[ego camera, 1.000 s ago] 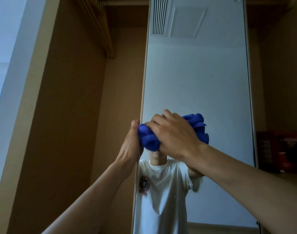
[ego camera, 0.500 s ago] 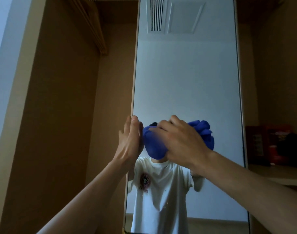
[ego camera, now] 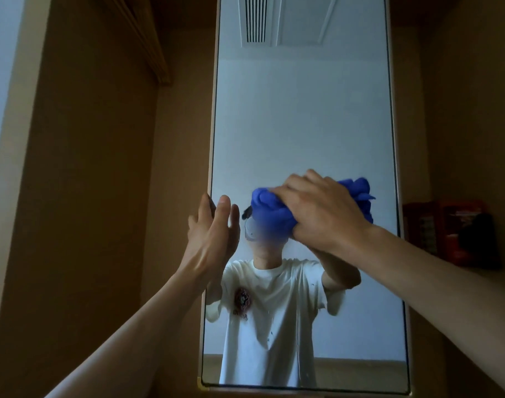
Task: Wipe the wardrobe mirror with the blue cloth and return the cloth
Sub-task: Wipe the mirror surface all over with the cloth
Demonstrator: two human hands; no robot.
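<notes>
Blue cloth (ego camera: 270,214), bunched in the gripping right hand (ego camera: 323,214), presses on the mirror (ego camera: 303,124) at mid-frame. Left hand (ego camera: 214,231), fingers straight and holding nothing, braces the mirror's left edge. Wiping seems under way; the next strokes must reach the glass above and below.

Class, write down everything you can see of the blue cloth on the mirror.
The bright blue, soft-looking cloth is bunched into a wad. The right hand grips it and presses it against the tall wardrobe mirror, around mid-height. Folds stick out beyond the hand on both sides. The left hand is apart from it.
</notes>
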